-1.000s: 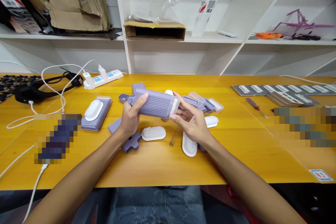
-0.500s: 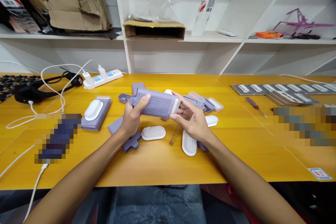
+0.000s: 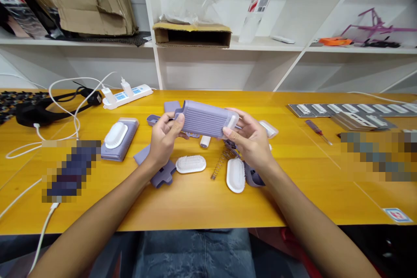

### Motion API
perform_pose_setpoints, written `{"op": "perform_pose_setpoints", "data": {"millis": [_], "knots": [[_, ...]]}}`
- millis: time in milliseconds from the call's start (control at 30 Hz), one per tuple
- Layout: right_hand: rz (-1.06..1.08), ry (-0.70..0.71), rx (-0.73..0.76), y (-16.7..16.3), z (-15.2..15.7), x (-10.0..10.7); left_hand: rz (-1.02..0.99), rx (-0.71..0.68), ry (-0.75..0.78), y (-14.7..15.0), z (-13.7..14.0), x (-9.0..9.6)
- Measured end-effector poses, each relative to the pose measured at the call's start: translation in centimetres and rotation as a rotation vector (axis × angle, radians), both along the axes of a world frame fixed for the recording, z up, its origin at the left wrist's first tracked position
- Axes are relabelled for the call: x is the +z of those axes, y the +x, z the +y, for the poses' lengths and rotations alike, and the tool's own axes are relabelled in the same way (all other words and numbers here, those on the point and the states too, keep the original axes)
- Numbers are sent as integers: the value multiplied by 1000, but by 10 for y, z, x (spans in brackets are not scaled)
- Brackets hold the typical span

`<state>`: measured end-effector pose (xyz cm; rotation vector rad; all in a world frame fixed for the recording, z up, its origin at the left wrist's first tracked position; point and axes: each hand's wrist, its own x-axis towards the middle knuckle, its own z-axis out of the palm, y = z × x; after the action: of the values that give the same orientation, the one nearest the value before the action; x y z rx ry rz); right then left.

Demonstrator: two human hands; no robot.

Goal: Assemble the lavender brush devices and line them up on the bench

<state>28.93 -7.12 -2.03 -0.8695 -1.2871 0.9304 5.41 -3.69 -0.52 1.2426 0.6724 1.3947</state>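
A ribbed purple plastic casing [image 3: 206, 118] with a whitish clear end is held above the table between both hands. My left hand [image 3: 165, 139] grips its left end, thumb on the near face. My right hand [image 3: 249, 137] pinches the clear end, fingers behind it. Below lie a white oval brush head [image 3: 190, 164], a coil spring [image 3: 219, 164], a white oval piece [image 3: 235, 176] and a curved purple part [image 3: 254, 177]. Flat purple parts [image 3: 163, 174] rest beneath my left hand. A small white cylinder [image 3: 205, 141] shows under the casing.
At left stand an assembled purple case with a white brush [image 3: 120, 139], a power strip [image 3: 127, 97], cables and a black headset [image 3: 32, 112]. A screwdriver [image 3: 318, 132] and a row of metal plates [image 3: 348, 110] lie right. Shelves behind hold cardboard boxes [image 3: 94, 15] and a bottle [image 3: 256, 13].
The casing has moved right and slightly up, tilting more. My left fingers have shifted at its left end, and my right hand has moved right with the clear end.
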Motion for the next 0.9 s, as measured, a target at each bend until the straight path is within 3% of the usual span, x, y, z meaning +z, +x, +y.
{"op": "perform_pose_setpoints", "data": {"millis": [167,333,600,900], "knots": [[63,-79,21,-7,-3,-1,19,-41,8,6,-5,-2],[3,-162,81,-21,-14,2,5,73,37,12,-13,-3],[-304,2,21,-33,-24,-7,238,-134,54,20,-27,-5],[-629,172,-151,-28,-23,-6,271,-172,-1,15,-24,1]]}}
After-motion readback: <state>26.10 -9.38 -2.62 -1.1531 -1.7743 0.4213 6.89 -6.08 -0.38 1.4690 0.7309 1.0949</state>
